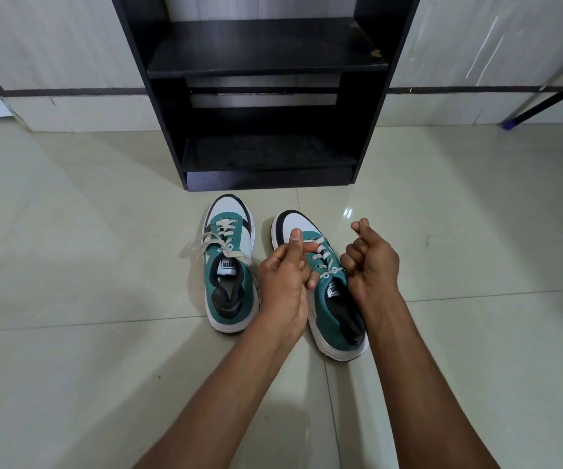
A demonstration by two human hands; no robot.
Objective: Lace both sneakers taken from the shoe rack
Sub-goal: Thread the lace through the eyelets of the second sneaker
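Note:
Two green, white and black sneakers stand side by side on the floor, toes toward the rack. The left sneaker has cream laces crossed through its eyelets, with loose ends trailing off to its left. The right sneaker lies between my hands, its lace crossed up to the top eyelets. My left hand is curled shut at the shoe's left side, thumb up, and the lace end inside it is mostly hidden. My right hand is closed on the lace end coming from the top right eyelet.
A black shoe rack with bare shelves stands just beyond the sneakers against a pale wall. A dark pole with a blue tip leans at the far right. Glossy light floor tiles spread all around.

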